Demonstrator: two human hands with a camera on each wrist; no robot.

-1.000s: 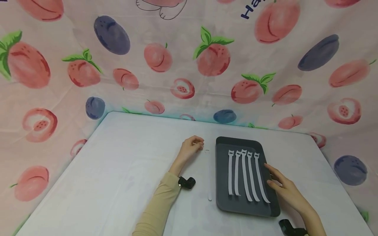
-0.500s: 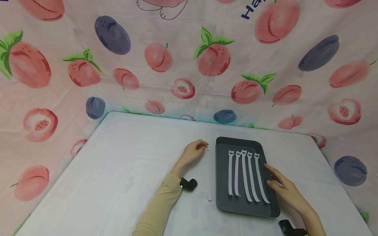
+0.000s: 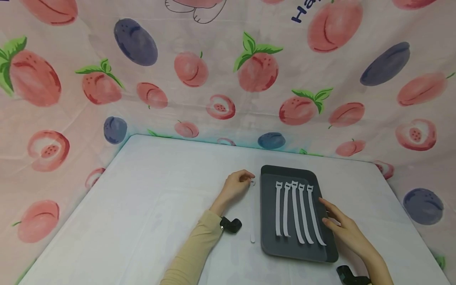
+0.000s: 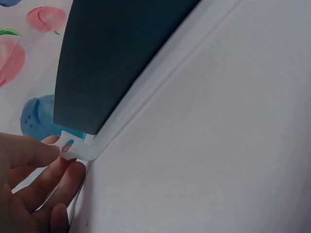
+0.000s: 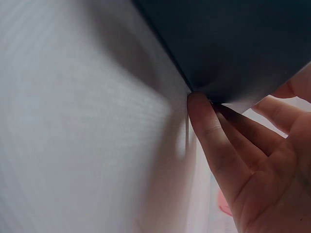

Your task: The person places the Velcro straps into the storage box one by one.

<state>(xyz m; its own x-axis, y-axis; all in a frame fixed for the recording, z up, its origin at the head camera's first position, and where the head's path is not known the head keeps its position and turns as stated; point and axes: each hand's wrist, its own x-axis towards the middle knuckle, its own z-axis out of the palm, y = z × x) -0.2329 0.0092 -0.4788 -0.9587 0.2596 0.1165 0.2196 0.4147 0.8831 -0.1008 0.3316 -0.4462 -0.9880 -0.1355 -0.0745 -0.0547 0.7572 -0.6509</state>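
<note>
A white cable tie (image 3: 252, 221) with a slotted head lies lengthwise on the white table, left of a dark grey tray (image 3: 285, 250). My left hand (image 3: 233, 187) pinches its head end (image 4: 69, 145) between thumb and fingers; in the left wrist view that end curves up off the table. Inside the tray, several similar white cable ties (image 3: 295, 209) lie side by side, heads toward the far end. At the tray's right side my right hand (image 3: 347, 231) rests with fairly straight fingers (image 5: 209, 121) against the outer wall.
The white tabletop (image 3: 124, 221) stretches wide to the left of the arms. A fruit-print curtain (image 3: 221, 71) hangs behind and around the table. Black wrist cameras sit on the left wrist (image 3: 231, 225) and right wrist (image 3: 350, 275).
My left hand has moved right to the loose cable tie's head and now pinches it, with the head slightly raised. The right hand and the tray have stayed put.
</note>
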